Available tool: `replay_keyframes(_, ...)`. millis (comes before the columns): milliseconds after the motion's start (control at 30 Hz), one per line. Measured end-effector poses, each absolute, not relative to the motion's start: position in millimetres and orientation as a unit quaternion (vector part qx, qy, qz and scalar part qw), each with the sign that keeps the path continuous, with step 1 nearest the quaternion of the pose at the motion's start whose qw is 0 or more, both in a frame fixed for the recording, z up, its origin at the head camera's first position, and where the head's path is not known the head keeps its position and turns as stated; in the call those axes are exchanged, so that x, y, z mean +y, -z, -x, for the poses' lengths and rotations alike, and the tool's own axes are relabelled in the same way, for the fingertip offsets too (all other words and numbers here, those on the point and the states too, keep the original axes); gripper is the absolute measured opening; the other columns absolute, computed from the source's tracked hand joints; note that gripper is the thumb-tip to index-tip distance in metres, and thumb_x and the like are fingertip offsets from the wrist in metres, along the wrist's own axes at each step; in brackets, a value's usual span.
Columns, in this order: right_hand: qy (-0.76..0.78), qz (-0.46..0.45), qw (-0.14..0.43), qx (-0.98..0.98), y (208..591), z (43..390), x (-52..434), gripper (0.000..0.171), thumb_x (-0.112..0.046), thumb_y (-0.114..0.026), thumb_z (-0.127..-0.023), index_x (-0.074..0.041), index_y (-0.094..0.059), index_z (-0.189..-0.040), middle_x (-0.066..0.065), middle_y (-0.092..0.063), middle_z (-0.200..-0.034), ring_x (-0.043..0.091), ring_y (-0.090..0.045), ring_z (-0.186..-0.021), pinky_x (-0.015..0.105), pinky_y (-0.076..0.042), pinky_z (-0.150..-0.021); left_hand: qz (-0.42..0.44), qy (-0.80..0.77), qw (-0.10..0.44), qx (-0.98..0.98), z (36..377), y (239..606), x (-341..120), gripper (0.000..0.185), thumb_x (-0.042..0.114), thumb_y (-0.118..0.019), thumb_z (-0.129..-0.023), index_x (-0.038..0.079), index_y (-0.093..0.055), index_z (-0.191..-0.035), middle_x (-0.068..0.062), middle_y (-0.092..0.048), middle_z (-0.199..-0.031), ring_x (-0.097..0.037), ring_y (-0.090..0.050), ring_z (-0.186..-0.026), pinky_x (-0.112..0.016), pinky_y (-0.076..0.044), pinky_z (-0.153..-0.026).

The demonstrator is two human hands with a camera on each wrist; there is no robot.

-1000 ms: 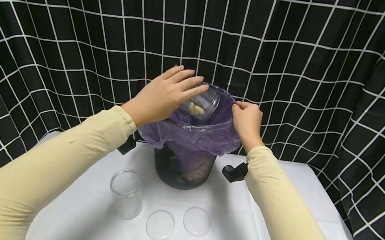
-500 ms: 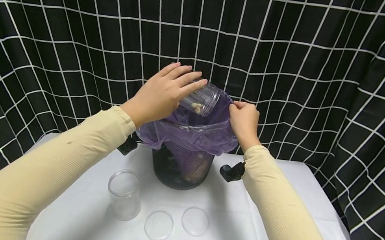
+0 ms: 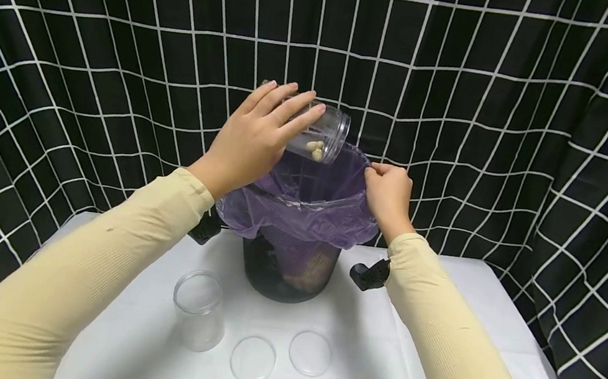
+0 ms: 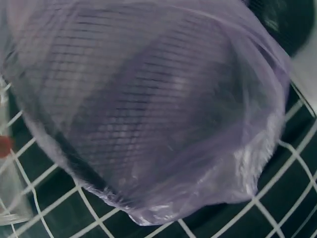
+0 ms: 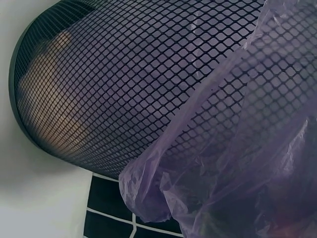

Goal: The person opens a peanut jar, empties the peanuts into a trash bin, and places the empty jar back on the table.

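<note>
My left hand grips a clear plastic jar, its fingers spread over the side. The jar is tilted, mouth to the right, above the opening of a black mesh bin. Several pale, peanut-like pieces lie inside near the jar's mouth. A purple plastic bag lines the bin and hangs over its rim. On the bin's right side, my right hand pinches the bag's edge at the rim. Through the mesh in the right wrist view, a tan mass shows low in the bin.
A second clear jar, lidless, stands upright on the white-covered table, front left of the bin. Two round clear lids lie flat before the bin. Behind hangs a black curtain with a white grid.
My left hand has raised the jar, so its mouth now stands higher above the bin. Fewer pale pieces show inside it than a second ago. The right hand keeps its place at the rim.
</note>
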State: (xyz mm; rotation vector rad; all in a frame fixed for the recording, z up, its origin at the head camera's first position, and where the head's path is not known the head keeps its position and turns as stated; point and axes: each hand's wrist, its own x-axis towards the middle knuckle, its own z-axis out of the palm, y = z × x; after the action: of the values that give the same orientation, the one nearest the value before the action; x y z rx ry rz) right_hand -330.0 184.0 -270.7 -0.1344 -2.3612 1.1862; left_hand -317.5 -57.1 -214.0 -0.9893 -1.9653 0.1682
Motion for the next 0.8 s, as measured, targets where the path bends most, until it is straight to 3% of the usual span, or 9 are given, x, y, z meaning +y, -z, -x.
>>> replay_keyframes(200, -0.433, 0.054, 0.242, -0.867, 271.4, 329.8, 184.0, 0.036, -0.014, -0.050, -0.095, 0.003, -0.068, -0.122, 0.021, -0.070, -0.120, 0.036, -0.064, -0.115, 0.047, -0.054, -0.096, 0.429, -0.090, 0.416, -0.797, 318.3, 219.7, -55.0, 0.062, -0.002, -0.065, -0.087, 0.016, -0.051, -0.145, -0.009, -0.056, -0.146, -0.031, -0.047, -0.138, -0.041, -0.031, -0.123)
replay_keyframes(433, -0.434, 0.055, 0.244, -0.866, 268.4, 329.2, 185.7, 0.037, -0.013, -0.050, -0.095, 0.003, -0.068, -0.122, 0.021, -0.070, -0.120, 0.035, -0.064, -0.114, 0.046, -0.054, -0.095, 0.404, -0.067, 0.457, -0.790, 318.7, 207.3, -55.6, 0.063, 0.002, -0.067, -0.086, 0.016, -0.050, -0.145, -0.009, -0.055, -0.146, -0.031, -0.046, -0.138, -0.041, -0.030, -0.124)
replay_keyframes(633, -0.435, 0.057, 0.245, -0.865, 270.5, 330.0, 185.5, 0.036, -0.014, -0.050, -0.095, 0.003, -0.069, -0.122, 0.020, -0.070, -0.119, 0.034, -0.065, -0.110, 0.046, -0.054, -0.093, 0.429, -0.084, 0.414, -0.798, 320.0, 215.2, -58.0, 0.062, -0.002, -0.066, -0.086, 0.015, -0.053, -0.143, -0.010, -0.057, -0.144, -0.031, -0.049, -0.137, -0.041, -0.032, -0.122)
replay_keyframes(800, -0.440, 0.056, 0.243, -0.863, 271.0, 330.1, 184.6, 0.036, -0.014, -0.051, -0.096, 0.003, -0.068, -0.122, 0.020, -0.070, -0.120, 0.034, -0.065, -0.108, 0.046, -0.054, -0.094, 0.399, -0.076, 0.439, -0.801, 315.5, 211.1, -60.8, 0.062, 0.001, -0.068, -0.085, 0.015, -0.051, -0.144, -0.009, -0.056, -0.144, -0.032, -0.048, -0.137, -0.042, -0.032, -0.123)
